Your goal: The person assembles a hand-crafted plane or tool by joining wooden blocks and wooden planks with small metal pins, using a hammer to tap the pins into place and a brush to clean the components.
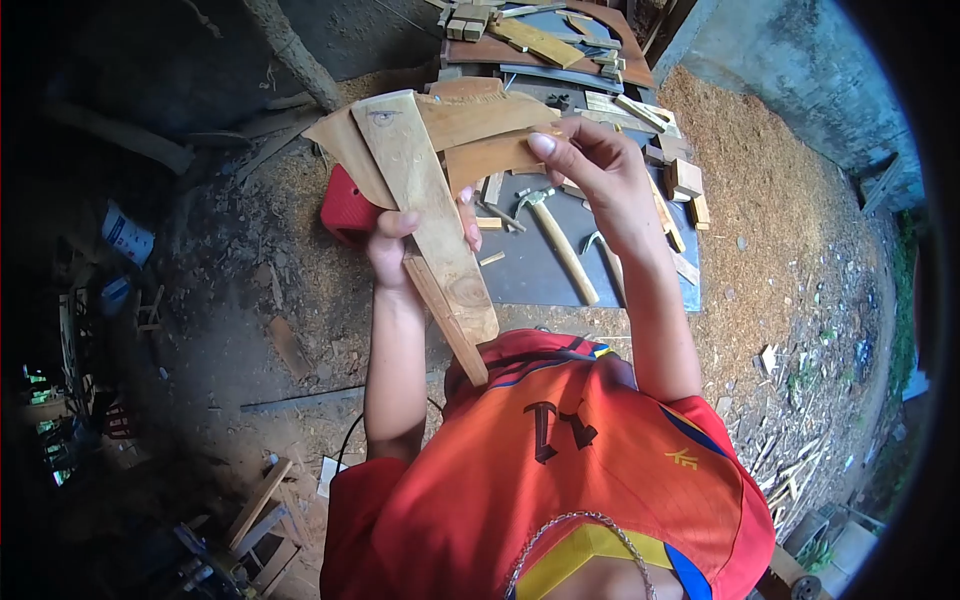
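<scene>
My left hand (400, 245) is wrapped round a wooden assembly, with its thumb on the front and fingertips showing past the right edge. The assembly has a long pale tapered board (425, 205), a thin strip (445, 320) at its lower left and curved pieces (465, 120) behind its top. My right hand (585, 160) pinches the right end of a short curved wooden piece (495, 157), whose left end meets the long board. A red object (347, 205) sits behind my left hand. On the dark tabletop (530, 275) lies a hammer (560, 245).
More wood pieces (540, 42) are piled at the table's far end. Wood blocks (685, 180) lie along its right edge. Sawdust and scraps cover the ground (745, 260). A white bucket (128, 235) stands at the left, and offcuts (262, 505) lie at the lower left.
</scene>
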The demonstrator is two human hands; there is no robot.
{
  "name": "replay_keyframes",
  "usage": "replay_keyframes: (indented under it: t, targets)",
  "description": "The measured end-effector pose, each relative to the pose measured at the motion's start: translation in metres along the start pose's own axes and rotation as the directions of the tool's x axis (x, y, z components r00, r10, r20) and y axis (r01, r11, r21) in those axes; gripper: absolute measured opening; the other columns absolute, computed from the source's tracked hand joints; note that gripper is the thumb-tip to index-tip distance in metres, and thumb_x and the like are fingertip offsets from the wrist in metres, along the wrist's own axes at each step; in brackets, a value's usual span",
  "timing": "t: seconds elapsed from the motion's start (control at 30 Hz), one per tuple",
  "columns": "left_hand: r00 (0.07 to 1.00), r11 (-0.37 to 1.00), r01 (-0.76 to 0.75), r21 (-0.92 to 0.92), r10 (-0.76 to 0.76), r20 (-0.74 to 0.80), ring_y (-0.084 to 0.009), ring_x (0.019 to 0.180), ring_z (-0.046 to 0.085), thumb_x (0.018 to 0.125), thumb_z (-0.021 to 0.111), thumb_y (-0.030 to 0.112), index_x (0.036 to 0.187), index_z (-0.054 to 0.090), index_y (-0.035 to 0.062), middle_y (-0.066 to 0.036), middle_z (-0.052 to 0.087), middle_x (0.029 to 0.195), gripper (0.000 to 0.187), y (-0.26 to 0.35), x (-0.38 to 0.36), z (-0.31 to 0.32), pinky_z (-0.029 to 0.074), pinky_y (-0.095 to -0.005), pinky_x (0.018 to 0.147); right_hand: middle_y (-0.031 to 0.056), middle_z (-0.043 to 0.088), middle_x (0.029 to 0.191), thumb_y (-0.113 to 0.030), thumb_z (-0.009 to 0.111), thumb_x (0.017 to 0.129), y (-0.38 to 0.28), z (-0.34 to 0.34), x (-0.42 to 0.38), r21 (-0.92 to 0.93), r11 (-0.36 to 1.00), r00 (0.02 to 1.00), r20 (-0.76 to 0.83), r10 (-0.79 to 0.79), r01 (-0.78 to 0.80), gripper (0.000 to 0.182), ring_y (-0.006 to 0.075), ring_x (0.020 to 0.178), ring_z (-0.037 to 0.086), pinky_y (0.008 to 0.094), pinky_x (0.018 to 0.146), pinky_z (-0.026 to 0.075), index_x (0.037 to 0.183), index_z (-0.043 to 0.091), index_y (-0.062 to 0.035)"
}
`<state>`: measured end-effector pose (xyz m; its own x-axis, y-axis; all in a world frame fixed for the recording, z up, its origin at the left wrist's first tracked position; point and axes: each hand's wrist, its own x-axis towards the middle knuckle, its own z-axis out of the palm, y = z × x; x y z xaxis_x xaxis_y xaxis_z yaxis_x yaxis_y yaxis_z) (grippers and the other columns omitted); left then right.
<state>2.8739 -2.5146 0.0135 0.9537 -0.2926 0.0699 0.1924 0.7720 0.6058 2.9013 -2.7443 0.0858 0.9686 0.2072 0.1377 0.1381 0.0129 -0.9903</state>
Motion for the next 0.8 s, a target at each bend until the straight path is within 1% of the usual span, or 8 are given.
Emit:
replay_keyframes:
  t: [0.13,0.23,0.33,0.43,0.57,0.6,0.73,0.8]
  targets:
    - [1.000,0.999,-0.022,0.042,0.022,-0.009,-0.0282,0.075,0.067,0.071,0.075,0.044,0.133,0.047,-0.0040,-0.020,0.058,0.106,0.083,-0.024,-0.002,0.023,0.057,-0.0381,0.065,-0.0016,0.069,0.088,-0.033,0.081,0.093,0.002,-0.029,-0.013,0.071,0.997,0.999,0.034,-0.008,0.006,0.033,0.0048,0.079,0.056,0.0229,0.072,0.045,0.103,0.077,-0.0024]
    - [0.999,0.999,-0.042,-0.015,0.043,0.029,-0.0283,0.072,0.067,0.073,0.075,0.045,0.136,0.046,-0.0033,-0.020,0.059,0.105,0.084,-0.047,-0.001,0.045,0.056,-0.0384,0.063,-0.0014,0.070,0.090,-0.033,0.081,0.093,0.000,-0.057,-0.025,0.073,0.997,0.998,0.060,-0.002,-0.002,0.033,0.0048,0.080,0.057,0.0225,0.072,0.045,0.105,0.077,-0.0026]
    - [0.999,0.999,-0.036,-0.004,0.036,0.027,-0.0283,0.070,0.067,0.075,0.074,0.046,0.138,0.044,-0.0036,-0.021,0.059,0.104,0.085,-0.065,-0.005,0.057,0.056,-0.0393,0.062,-0.0011,0.071,0.091,-0.033,0.081,0.093,0.004,-0.073,-0.038,0.133,0.991,0.997,0.075,-0.017,0.007,0.033,0.0050,0.080,0.057,0.0222,0.071,0.045,0.105,0.077,-0.0026]
    - [0.998,0.999,-0.033,0.042,0.035,-0.050,-0.0281,0.070,0.067,0.076,0.074,0.045,0.139,0.043,-0.0037,-0.021,0.060,0.103,0.086,-0.078,-0.015,0.061,0.057,-0.0393,0.061,-0.0036,0.067,0.084,-0.034,0.081,0.093,0.007,-0.078,-0.050,0.117,0.993,0.998,0.059,-0.032,0.025,0.031,0.0032,0.077,0.055,0.0217,0.068,0.043,0.099,0.076,-0.0037]
    - [0.999,0.998,-0.032,0.053,0.035,-0.042,-0.0274,0.070,0.067,0.076,0.073,0.045,0.141,0.042,-0.0032,-0.021,0.060,0.104,0.087,-0.094,-0.016,0.070,0.057,-0.0390,0.061,-0.0063,0.062,0.079,-0.033,0.082,0.093,0.013,-0.092,-0.057,0.097,0.995,0.999,0.037,-0.006,0.003,0.030,0.0011,0.074,0.052,0.0208,0.065,0.040,0.095,0.074,-0.0046]
    - [0.998,0.998,-0.034,0.049,0.037,-0.043,-0.0271,0.070,0.068,0.076,0.073,0.044,0.141,0.042,-0.0031,-0.021,0.060,0.104,0.087,-0.088,-0.023,0.069,0.057,-0.0389,0.061,-0.0064,0.062,0.078,-0.033,0.082,0.093,0.012,-0.084,-0.060,0.103,0.995,0.999,0.034,-0.005,0.001,0.030,0.0008,0.074,0.052,0.0205,0.065,0.039,0.095,0.074,-0.0047]
    - [0.999,0.999,-0.042,0.025,0.042,-0.017,-0.0264,0.070,0.068,0.076,0.072,0.044,0.141,0.041,-0.0031,-0.022,0.059,0.106,0.086,-0.093,-0.019,0.077,0.058,-0.0388,0.061,-0.0069,0.061,0.078,-0.032,0.082,0.094,0.013,-0.091,-0.063,0.113,0.993,1.000,0.025,-0.018,0.015,0.028,0.0002,0.073,0.051,0.0197,0.064,0.039,0.095,0.074,-0.0047]
    - [0.999,0.998,-0.046,0.047,0.047,-0.018,-0.0263,0.070,0.068,0.076,0.072,0.044,0.141,0.041,-0.0035,-0.022,0.059,0.106,0.085,-0.093,-0.018,0.077,0.058,-0.0388,0.060,-0.0070,0.062,0.079,-0.031,0.081,0.094,0.012,-0.091,-0.063,0.115,0.993,0.999,0.019,-0.029,0.026,0.027,0.0002,0.074,0.052,0.0197,0.064,0.039,0.095,0.074,-0.0048]
